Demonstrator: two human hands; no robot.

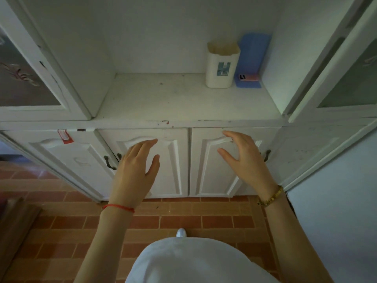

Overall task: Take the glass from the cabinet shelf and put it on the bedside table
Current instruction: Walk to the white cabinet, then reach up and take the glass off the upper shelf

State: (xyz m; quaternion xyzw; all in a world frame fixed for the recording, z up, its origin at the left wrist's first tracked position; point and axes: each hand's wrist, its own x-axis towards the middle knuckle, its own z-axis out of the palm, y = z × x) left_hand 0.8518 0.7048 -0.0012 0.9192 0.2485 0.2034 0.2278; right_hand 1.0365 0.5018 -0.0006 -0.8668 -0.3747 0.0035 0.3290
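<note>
I stand facing a white cabinet with an open shelf (183, 99) at its middle. At the shelf's back right stands a white plastic container (221, 66) with a small label. No glass shows anywhere in view. My left hand (136, 170) hovers in front of the lower left door (175, 160), fingers spread, holding nothing. My right hand (242, 158) hovers in front of the lower right door (210, 170), fingers apart and curved, also empty. Both hands are below the shelf's front edge.
A blue folder or box (252, 60) leans behind the container, with a small pink item (250, 77) at its foot. Glass-panelled doors (30, 78) flank the shelf. Dark handles (109, 162) sit on the lower doors. Red brick-patterned floor (183, 217) lies below.
</note>
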